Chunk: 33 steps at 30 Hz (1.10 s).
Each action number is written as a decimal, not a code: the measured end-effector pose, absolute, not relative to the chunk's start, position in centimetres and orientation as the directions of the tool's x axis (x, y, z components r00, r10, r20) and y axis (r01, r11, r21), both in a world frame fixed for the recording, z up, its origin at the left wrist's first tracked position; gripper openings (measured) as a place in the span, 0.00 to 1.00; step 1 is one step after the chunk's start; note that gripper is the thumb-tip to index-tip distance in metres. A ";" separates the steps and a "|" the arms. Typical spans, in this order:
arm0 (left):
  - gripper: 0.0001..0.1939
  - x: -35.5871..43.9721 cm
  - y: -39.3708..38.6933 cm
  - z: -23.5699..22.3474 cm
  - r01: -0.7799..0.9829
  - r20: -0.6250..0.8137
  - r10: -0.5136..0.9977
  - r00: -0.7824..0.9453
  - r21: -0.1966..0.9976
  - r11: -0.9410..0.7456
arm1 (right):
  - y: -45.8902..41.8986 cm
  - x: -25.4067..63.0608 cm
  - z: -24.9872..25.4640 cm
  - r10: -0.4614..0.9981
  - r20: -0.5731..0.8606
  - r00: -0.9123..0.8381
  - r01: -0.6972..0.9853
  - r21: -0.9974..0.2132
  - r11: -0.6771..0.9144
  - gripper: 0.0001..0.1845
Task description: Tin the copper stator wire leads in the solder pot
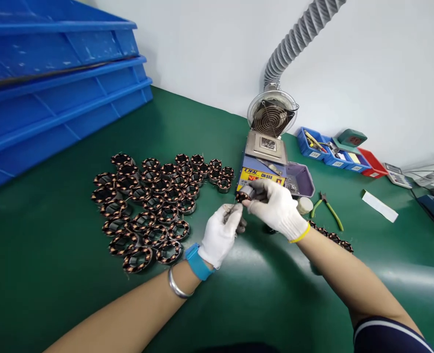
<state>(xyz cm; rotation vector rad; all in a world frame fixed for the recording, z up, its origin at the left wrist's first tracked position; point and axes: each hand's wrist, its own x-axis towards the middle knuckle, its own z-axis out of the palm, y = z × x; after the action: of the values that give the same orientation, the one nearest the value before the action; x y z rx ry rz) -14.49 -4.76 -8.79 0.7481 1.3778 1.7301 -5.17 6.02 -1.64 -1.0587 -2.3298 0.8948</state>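
Ring (245, 193) of dark metal with copper windings, gripped between the thumb and fingers of the gloved right hand (275, 206), above the green table (217, 304) and in front of the yellow-labelled machine (264, 171). The right hand reaches in from the right, its forearm running diagonally up and leftward, the back of the glove facing up and the fingers directed left. The left hand (222, 230), also gloved, rises from the lower left with fingers curled and fingertips pinched together just beside the ring's lower edge; whatever lies between them is too small to tell. A blue band (198, 262) and a silver bangle (178, 284) encircle the left wrist. Left of the hands, numerous similar rings (160, 186) stand closely grouped on the table; a shorter row (333, 237) lies partly behind the right forearm. Beyond the right hand are a purple tray (305, 180), a small round container (305, 205) and green-handled pliers (327, 208). A fan (271, 118) and a grey hose (297, 43) rise behind the machine; stacked blue crates (62, 93) occupy the far left.
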 end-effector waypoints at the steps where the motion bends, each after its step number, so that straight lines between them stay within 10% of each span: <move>1: 0.16 -14.4 -4.9 -8.7 -0.198 -0.014 0.846 -0.533 0.974 -0.109 | 5.5 -4.8 -2.0 0.783 0.106 -0.613 0.534 -0.676 0.509 0.22; 10: 0.13 -14.8 -5.8 -9.1 -0.055 0.150 0.701 -0.697 0.964 -0.261 | 6.9 -3.9 -1.2 0.813 0.151 -0.563 0.513 -0.707 0.487 0.21; 16: 0.15 -13.5 -5.2 -10.6 -0.104 0.028 0.898 -0.439 0.991 -0.082 | 13.9 -6.1 3.2 0.698 0.424 -0.578 0.655 -0.269 0.706 0.20; 23: 0.17 -13.9 -4.7 -11.0 -0.100 -0.019 0.910 -0.415 0.995 -0.025 | 19.6 -9.3 6.3 0.692 0.362 -0.625 0.779 0.227 0.585 0.24; 33: 0.15 -13.9 -4.7 -11.5 -0.047 0.006 0.922 -0.386 0.999 -0.027 | 19.4 -9.8 4.5 0.677 0.275 -0.683 0.722 0.395 0.568 0.20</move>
<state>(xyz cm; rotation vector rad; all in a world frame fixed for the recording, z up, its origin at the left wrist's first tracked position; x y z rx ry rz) -13.92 -4.66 -11.46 0.9687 1.4457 1.5317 -9.76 19.41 4.47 -1.2073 -2.6992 -0.7446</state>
